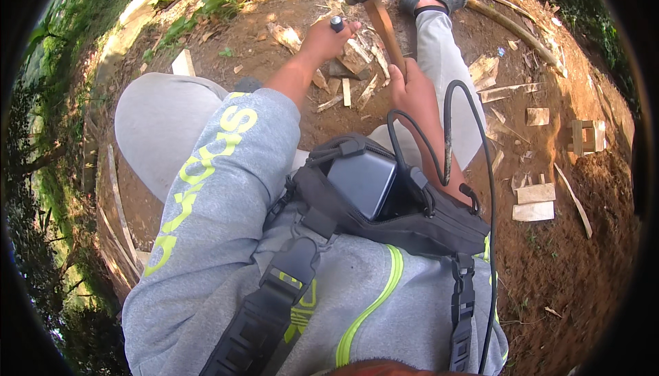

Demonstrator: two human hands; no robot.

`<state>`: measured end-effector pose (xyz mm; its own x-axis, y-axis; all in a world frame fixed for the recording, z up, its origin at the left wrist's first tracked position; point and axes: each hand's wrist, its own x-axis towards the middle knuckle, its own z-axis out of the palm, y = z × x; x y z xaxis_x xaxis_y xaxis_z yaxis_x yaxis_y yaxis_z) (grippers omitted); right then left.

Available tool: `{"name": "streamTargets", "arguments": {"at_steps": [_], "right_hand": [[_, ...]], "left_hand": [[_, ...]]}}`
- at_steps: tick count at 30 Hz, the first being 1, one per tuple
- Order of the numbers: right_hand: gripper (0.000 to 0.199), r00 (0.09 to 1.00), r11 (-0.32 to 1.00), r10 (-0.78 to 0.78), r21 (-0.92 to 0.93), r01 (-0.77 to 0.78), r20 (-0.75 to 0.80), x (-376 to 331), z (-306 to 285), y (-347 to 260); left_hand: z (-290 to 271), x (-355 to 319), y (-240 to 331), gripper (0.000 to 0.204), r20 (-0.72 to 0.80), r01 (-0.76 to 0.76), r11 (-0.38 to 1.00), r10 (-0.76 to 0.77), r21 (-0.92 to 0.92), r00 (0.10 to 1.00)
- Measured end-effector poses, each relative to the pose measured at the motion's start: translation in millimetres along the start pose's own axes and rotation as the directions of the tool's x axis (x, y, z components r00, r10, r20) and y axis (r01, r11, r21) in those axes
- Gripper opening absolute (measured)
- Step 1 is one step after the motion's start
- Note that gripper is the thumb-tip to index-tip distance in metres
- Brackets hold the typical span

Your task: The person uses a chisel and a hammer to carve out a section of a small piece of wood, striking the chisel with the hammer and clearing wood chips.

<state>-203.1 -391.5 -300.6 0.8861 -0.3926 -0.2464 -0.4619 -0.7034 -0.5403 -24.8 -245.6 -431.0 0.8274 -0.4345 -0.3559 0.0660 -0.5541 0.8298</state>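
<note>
My left hand (324,41) is closed round a dark chisel-like handle (336,24) whose round end points up. The rest of that tool is hidden by the hand. My right hand (412,89) grips the lower wooden handle of a claw hammer (384,29). Its metal head is raised at the far side, to the right of my left hand and apart from it. Below and between the hands lie a dark wood block (349,69), a small pale wood piece (347,92) and several split chips on the brown soil.
My legs are spread on the ground around the work spot. An open black waist bag (439,218) with a grey device (362,182) and a looping black cable (491,238) sits at my belly. Right: cut wood blocks (533,211) and a small wooden frame (587,137). Far: long poles (518,38).
</note>
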Motion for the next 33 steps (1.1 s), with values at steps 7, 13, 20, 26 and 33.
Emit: {"name": "streamTargets", "arguments": {"at_steps": [7, 13, 20, 26, 33], "right_hand": [[0.035, 0.94, 0.931, 0.273, -0.303, -0.203, 0.207, 3.4, 47.8, 40.7], [0.036, 0.914, 0.907, 0.28, -0.392, -0.152, 0.294, 4.5, 53.4, 36.6], [0.036, 0.916, 0.918, 0.286, -0.354, -0.178, 0.281, 7.6, 57.1, 50.7], [0.038, 0.924, 0.947, 0.261, -0.26, -0.188, 0.281, 9.5, 54.0, 56.9], [0.038, 0.945, 0.957, 0.218, -0.242, -0.158, 0.245, 3.0, 44.2, 52.4]], "left_hand": [[-8.2, -0.7, 1.2, 0.058, -0.013, 0.014, 0.999, -0.015, -0.044, 1.0], [-20.6, 21.7, -31.8, 0.047, 0.039, 0.281, 0.84, -0.297, -0.464, 0.954], [-30.3, 35.9, -34.4, 0.039, -0.03, 0.243, 0.605, -0.404, -0.758, 0.914], [-20.9, 28.3, 12.8, 0.054, -0.043, 0.187, 0.938, -0.208, -0.291, 0.977], [-6.3, 28.1, 16.5, 0.06, -0.094, 0.057, 0.998, -0.053, 0.037, 0.994]]}}
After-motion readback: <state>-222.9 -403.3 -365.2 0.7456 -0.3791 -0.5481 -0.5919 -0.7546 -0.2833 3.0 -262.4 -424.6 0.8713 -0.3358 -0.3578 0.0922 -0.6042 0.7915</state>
